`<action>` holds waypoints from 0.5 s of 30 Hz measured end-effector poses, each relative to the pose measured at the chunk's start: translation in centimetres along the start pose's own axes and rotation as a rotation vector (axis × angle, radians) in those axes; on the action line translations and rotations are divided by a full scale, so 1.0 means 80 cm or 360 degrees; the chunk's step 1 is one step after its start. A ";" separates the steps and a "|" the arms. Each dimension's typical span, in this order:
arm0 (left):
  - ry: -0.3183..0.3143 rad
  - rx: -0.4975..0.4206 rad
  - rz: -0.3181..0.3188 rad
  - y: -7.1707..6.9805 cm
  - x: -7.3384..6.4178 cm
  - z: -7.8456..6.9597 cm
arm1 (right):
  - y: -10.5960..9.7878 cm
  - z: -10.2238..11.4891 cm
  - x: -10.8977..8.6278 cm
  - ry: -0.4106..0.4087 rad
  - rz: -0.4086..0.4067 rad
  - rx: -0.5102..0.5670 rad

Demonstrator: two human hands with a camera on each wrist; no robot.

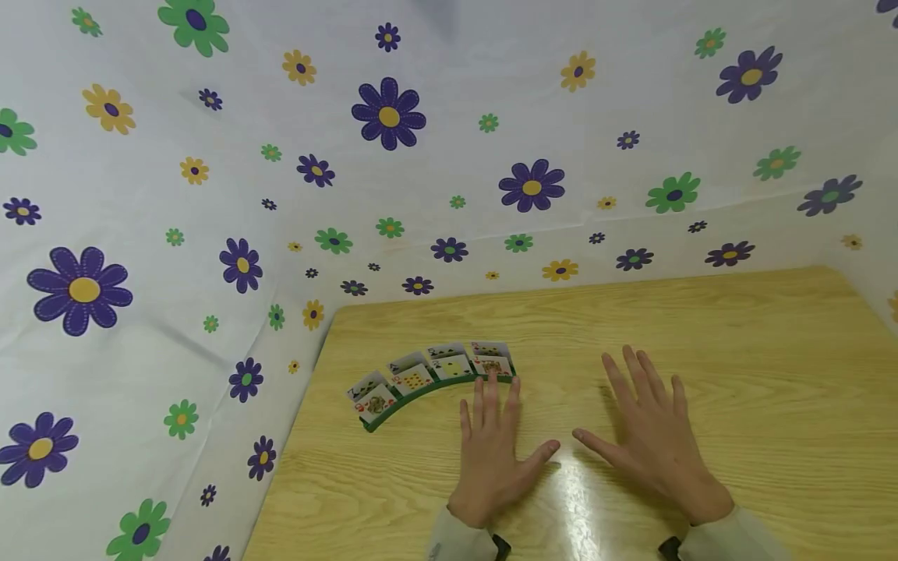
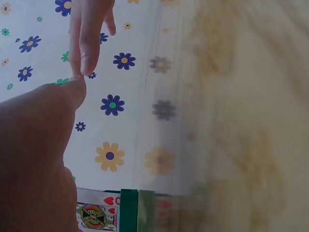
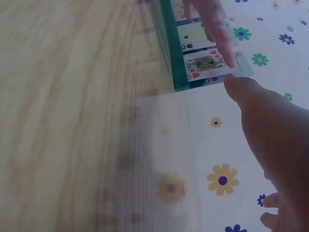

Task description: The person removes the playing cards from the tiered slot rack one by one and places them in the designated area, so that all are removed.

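A curved green card holder (image 1: 421,389) stands on the table, left of the middle, with several playing cards (image 1: 412,379) upright in two rows. My left hand (image 1: 489,460) is spread palm down in front of its right end; the fingertips overlap the holder's edge in the head view, and whether they touch it I cannot tell. My right hand (image 1: 652,440) is spread flat to the right, fingers straight, nothing held. In the right wrist view a face card (image 3: 205,63) with red hearts sits at the holder's near end. The left wrist view shows another face card (image 2: 97,215) beside the green edge.
The wood-grain table (image 1: 793,374) meets white walls of flower-printed sheeting (image 1: 449,164) at the back and on the left. A bright light reflection lies on the table between the hands. Light sleeves (image 1: 459,538) and dark wrist straps show at the bottom.
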State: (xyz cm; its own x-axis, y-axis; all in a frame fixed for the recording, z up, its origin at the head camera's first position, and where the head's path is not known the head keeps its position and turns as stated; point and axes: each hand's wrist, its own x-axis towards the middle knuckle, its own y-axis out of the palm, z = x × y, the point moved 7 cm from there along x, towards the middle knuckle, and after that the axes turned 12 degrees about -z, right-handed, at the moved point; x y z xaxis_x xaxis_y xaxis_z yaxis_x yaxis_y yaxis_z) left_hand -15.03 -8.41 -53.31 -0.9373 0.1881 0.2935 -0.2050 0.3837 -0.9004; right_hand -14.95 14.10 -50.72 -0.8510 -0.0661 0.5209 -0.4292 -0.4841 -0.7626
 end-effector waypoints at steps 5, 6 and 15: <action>-0.0085 -0.0082 -0.0002 0.000 -0.005 0.018 | 0.012 0.013 0.022 0.0025 -0.0030 0.0061; -0.0108 -0.0099 -0.0010 0.000 -0.006 0.021 | 0.017 0.015 0.026 0.0026 -0.0012 0.0066; -0.0347 -0.0237 -0.0076 -0.013 -0.024 0.059 | 0.058 0.036 0.043 0.0038 0.0255 0.0097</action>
State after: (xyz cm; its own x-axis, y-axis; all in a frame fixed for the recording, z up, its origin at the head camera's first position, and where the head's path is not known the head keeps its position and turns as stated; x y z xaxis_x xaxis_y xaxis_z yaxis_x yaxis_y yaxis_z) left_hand -14.32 -13.48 -54.47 -0.9695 -0.0265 0.2438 -0.2218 0.5192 -0.8254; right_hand -18.96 9.15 -51.36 -0.9144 -0.1260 0.3848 -0.2690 -0.5212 -0.8099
